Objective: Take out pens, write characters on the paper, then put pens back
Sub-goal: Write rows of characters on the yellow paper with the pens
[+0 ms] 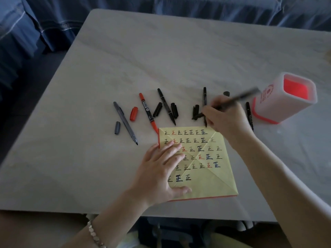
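Observation:
A yellow paper [211, 183] with rows of written characters lies near the table's front edge. My left hand [161, 174] rests flat on its left side, fingers spread. My right hand [225, 119] hovers just beyond the paper's top right corner, gripping a black pen [238, 98] that looks blurred and slants up to the right. Uncapped pens lie in a row behind the paper: a grey pen [125, 120], a red-tipped pen [147, 111], a black pen [166, 106], and another black pen [204, 97]. A white and red pen holder [265, 108] stands at the right.
Loose caps lie among the pens: a grey cap [117, 127], a red cap [133, 113], and black caps [157, 109]. One more black pen [249, 113] lies beside the holder. The marble table [143, 56] has blue-covered seating behind it.

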